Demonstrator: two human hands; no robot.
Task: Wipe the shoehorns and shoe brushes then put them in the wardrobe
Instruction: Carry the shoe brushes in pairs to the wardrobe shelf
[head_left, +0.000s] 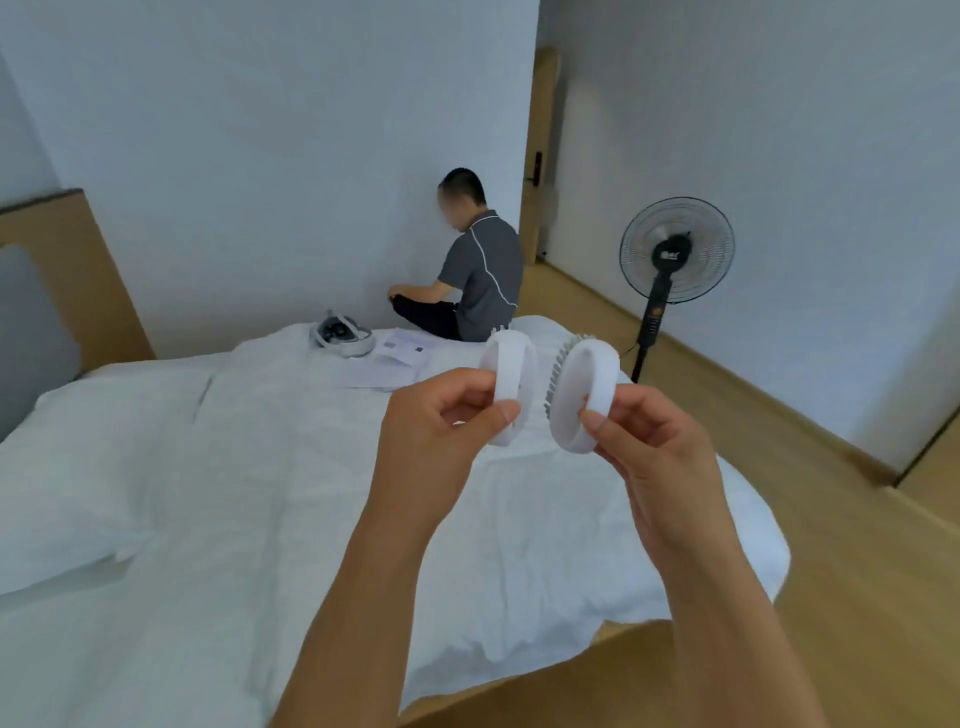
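Observation:
Two round white shoe brushes are held up side by side above the bed. My left hand (441, 415) pinches the left brush (511, 387) between thumb and fingers; its white back strap faces me and only a few bristle tips show at its top. My right hand (644, 441) pinches the lower rim of the right brush (584, 395), which is tilted so its grey bristles point left toward the other brush. A narrow gap separates the two brushes. No shoehorn, cloth or wardrobe is in view.
A bed (234, 493) with white bedding fills the left and middle. At its far end lie a white headset (340, 335) and papers (395, 358), and a person (475, 275) sits there. A black standing fan (675, 254) stands on the wooden floor at right.

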